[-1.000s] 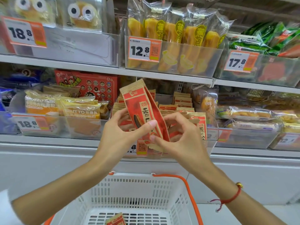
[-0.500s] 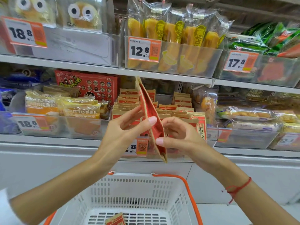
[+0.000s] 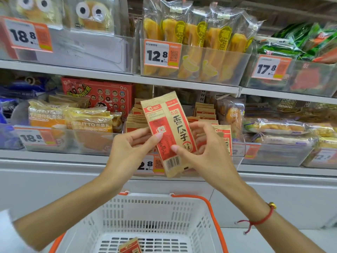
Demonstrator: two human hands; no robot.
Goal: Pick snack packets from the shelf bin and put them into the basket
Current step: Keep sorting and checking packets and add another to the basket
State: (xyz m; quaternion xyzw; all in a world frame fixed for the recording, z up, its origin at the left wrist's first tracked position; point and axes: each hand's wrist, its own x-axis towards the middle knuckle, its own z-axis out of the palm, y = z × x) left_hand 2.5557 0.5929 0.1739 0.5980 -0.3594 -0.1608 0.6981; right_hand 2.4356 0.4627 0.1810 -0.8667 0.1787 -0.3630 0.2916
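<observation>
1. The shelf (image 3: 182, 83) runs across the whole view in two tiers, each lined with clear bins carrying orange-and-white price tags.
2. The basket (image 3: 156, 212), white slotted plastic with an orange handle, sits below the shelf's front edge, between the person's forearms.
3. The shelf bin (image 3: 235, 152) at the middle of the lower tier holds rows of upright tan-and-red snack packets (image 3: 204, 114), with more of the same standing at its right side.
4. The left hand (image 3: 127, 154) is raised in front of that bin, its thumb and fingers pinched on the left edge of the held packet.
5. The right hand (image 3: 206, 152), a red cord bracelet on its wrist, pinches the same packet's right edge, thumb in front and fingers curled behind.
6. The held packet (image 3: 168, 132) stands nearly upright, tilted slightly left, printed face and barcode toward the camera, above the basket and in front of the lower tier's front edge.
7. Another packet (image 3: 130, 246) lies on the basket floor near the bottom edge of the view.
</observation>
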